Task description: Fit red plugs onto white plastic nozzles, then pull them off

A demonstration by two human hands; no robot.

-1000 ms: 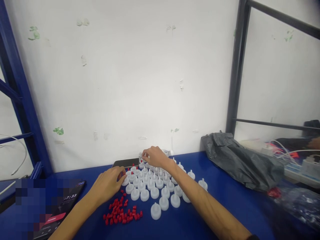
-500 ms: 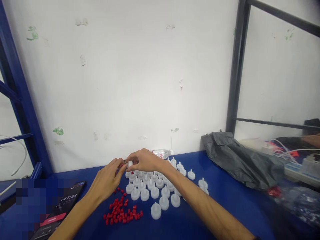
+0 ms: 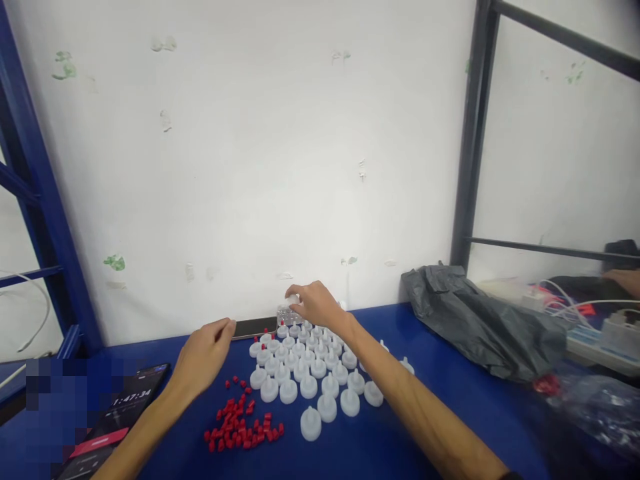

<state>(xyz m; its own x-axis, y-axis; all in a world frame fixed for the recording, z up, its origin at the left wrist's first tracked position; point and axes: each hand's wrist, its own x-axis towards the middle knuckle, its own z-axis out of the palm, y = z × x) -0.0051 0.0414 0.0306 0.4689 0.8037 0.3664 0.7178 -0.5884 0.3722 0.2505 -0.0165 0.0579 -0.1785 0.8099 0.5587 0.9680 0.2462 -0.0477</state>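
Observation:
My right hand [image 3: 315, 303] is at the back of the table, its fingers closed on a white nozzle cap [image 3: 293, 301] above a clear bottle [image 3: 286, 316] that lies on its side. My left hand [image 3: 207, 350] is held apart to the left, thumb and fingers pinched together; whatever may be in the pinch is hidden. Between and in front of the hands stand several white nozzle caps [image 3: 301, 370], spouts up. A few at the back left carry small red tips [image 3: 266, 331]. Loose red tips [image 3: 240, 423] lie in a pile at the front left.
A dark phone [image 3: 253, 328] lies by the wall, and another phone [image 3: 135, 400] with a lit screen is at the left. Grey plastic bag [image 3: 480, 320], clear bag [image 3: 600, 413] and power strip [image 3: 595, 340] sit at the right. Another person's hand [image 3: 625, 280] shows at the far right.
My hands have come apart from around a white cap. The right moved right and back with a white cap; the left drew slightly left and lower.

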